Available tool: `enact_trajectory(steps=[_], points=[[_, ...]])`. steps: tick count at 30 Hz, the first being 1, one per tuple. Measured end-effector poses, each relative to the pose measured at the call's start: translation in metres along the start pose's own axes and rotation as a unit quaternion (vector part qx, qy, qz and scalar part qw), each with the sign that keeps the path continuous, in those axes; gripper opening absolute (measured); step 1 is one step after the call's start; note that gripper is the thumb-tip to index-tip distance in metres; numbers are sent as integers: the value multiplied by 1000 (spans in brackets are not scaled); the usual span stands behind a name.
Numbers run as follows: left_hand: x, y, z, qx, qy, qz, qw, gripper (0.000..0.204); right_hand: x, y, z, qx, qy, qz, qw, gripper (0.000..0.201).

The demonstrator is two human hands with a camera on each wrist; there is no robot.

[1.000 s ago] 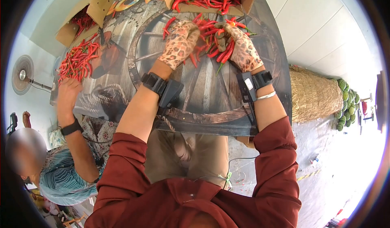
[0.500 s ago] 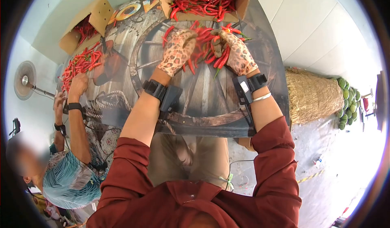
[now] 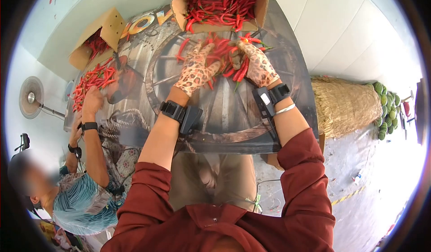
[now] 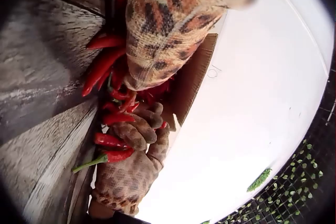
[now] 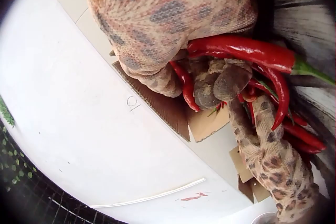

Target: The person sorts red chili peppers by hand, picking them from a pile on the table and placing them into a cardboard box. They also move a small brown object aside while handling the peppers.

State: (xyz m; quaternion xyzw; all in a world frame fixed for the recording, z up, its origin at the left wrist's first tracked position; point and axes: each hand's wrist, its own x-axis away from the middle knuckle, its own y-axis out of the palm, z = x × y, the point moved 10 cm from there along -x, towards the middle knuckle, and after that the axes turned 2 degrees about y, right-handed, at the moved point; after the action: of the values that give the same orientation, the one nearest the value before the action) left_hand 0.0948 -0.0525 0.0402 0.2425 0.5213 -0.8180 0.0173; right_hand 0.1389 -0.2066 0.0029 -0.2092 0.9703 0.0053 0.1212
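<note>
Both hands wear leopard-print gloves with brown palms and fingertips. My right hand curls round several red chilies, their green stems poking out below the palm. My left hand reaches its fingers over the loose chili pile with the thumb held apart. From the right wrist camera, the left fingers extend toward the chilies beside the right fingertips. The left wrist view shows the right glove with chilies lying in its curled fingers, and more chilies under the left hand.
An open cardboard box full of red chilies lies just beyond the pile. Another box and a second chili heap are at the left, where another person's hand works. The printed tabletop ends near my waist.
My left fingers have straightened and spread over the pile. The right hand keeps its chilies. At the left, the other person's second arm has come up to the table.
</note>
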Motion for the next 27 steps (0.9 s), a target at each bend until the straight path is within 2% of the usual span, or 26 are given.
enact_trajectory(steps=[1,5,6,7,8,10,11,13,14,15,16,17,18,19,20,22,23,25,27], points=[[-1,1,-2,1,1,1,1000,66,0,-1,-10,166,-54,21,985,32],[-2,0,-9,2,-2,11,1000,56,2,3,-23,174,-84,15,981,24],[-1,-2,-8,-9,-1,17,1000,52,1,10,-7,-132,5,-53,990,23],[-2,-4,-8,-8,-2,18,1000,52,4,26,1,-424,95,-116,893,22],[-3,-5,-9,13,-6,12,1000,49,4,27,2,-423,97,-116,893,22],[-4,-2,-12,35,-12,7,999,45,2,19,11,-419,112,-48,900,23],[-4,-4,-13,33,-9,23,999,43,4,20,10,-418,113,-49,900,23],[-2,-11,-11,31,-8,40,999,41,6,16,-6,-272,37,-55,960,23],[-1,-14,-15,44,-27,51,997,40,5,15,-5,-271,38,-56,960,23],[1,-18,-18,58,-46,62,995,38,3,8,-9,-88,2,-26,996,22],[2,-18,-19,58,-47,62,995,38,2,3,-15,99,-34,6,995,22],[3,-23,-19,63,-47,80,994,37,2,2,-14,99,-33,5,995,22],[4,-27,-20,69,-46,99,992,36,3,12,-8,-154,19,-53,987,22],[3,-27,-24,84,-63,92,990,34,7,25,-9,-395,71,-108,909,22],[4,-28,-25,84,-63,92,990,34,8,27,-11,-395,72,-108,909,22],[6,-30,-33,126,-95,108,982,33,8,17,-12,-251,46,-31,966,26],[4,-21,-45,172,-97,110,974,34,7,17,-12,-251,47,-31,966,26],[6,-28,-45,163,-98,131,973,35,6,22,-4,-358,94,-49,928,29],[8,-37,-45,125,-93,171,973,38,7,22,-5,-356,96,-50,928,30]])
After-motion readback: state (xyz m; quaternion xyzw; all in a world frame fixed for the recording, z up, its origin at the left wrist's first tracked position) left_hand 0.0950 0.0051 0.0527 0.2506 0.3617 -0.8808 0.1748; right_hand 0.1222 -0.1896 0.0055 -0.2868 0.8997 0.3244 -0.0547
